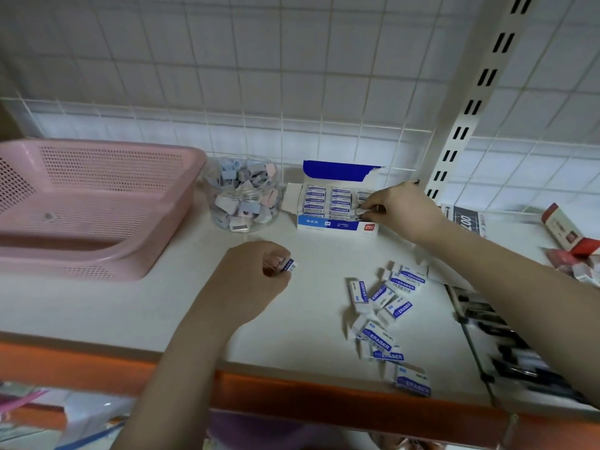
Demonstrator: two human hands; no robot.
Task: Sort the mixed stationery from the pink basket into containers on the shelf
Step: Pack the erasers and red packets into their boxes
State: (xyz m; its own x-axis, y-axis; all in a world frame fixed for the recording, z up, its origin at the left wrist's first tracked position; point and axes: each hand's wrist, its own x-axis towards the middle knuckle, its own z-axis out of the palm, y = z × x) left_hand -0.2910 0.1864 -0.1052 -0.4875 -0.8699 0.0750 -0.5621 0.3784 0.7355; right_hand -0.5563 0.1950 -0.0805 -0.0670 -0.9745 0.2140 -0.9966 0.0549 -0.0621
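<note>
While one eraser (365, 212) is pinched between the right hand (397, 209) fingers at the right end of the open eraser box (336, 203), a second eraser (288, 265) is held in the curled left hand (251, 274) fingers above the shelf (194, 303). Loose erasers (386, 306) lie scattered near the shelf's front edge. These are judged light, small and stiff, with slick paper sleeves; a pinch across the long faces is indicated.

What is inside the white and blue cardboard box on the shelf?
The white and blue cardboard box holds rows of wrapped white erasers. The right hand covers its right end, so that part cannot be seen.
</note>
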